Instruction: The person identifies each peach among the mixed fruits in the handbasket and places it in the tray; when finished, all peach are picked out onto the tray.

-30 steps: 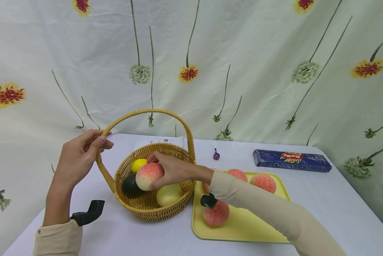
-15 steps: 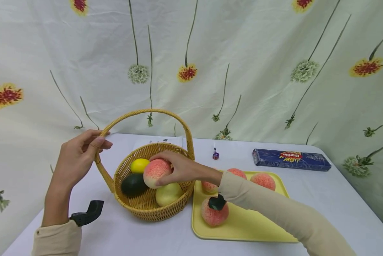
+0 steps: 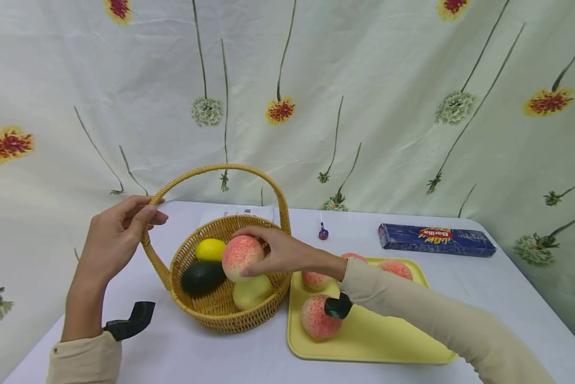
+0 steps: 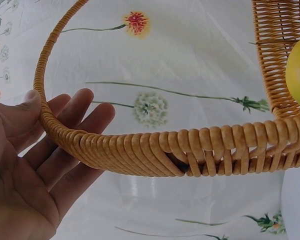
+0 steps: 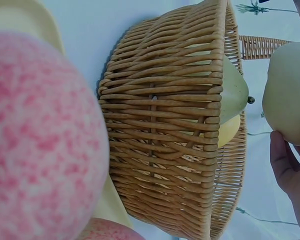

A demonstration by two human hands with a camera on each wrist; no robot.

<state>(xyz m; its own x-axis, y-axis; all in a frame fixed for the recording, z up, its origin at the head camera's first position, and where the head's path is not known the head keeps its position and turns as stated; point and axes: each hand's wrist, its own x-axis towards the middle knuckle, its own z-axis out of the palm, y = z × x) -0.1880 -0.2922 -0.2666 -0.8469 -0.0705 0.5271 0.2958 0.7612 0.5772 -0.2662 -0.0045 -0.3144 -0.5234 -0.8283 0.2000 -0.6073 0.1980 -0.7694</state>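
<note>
My left hand point(image 3: 110, 240) holds the left side of the wicker basket's handle point(image 3: 220, 168) between thumb and fingers. In the left wrist view the thumb lies on one side of the handle point(image 4: 110, 147), the fingers behind it. My right hand point(image 3: 287, 253) grips a pink and cream peach point(image 3: 241, 256) over the basket point(image 3: 230, 324). Inside the basket are a yellow lemon point(image 3: 209, 249), a dark green avocado-like fruit point(image 3: 202, 277) and a pale yellow-green fruit point(image 3: 251, 293), partly behind the peach. The right wrist view shows the held peach's pale underside point(image 5: 290, 95).
Right of the basket, a yellow tray point(image 3: 378, 341) bears several peaches point(image 3: 321, 325), partly hidden by the right arm. Farther back lie a wrapped lollipop point(image 3: 323, 233) and a blue Barilla box point(image 3: 436, 240). A white packet point(image 3: 261, 212) lies behind the basket.
My right hand has carried the peach to the right and slightly up over the basket, uncovering more of the dark green fruit. The left hand keeps its hold on the handle.
</note>
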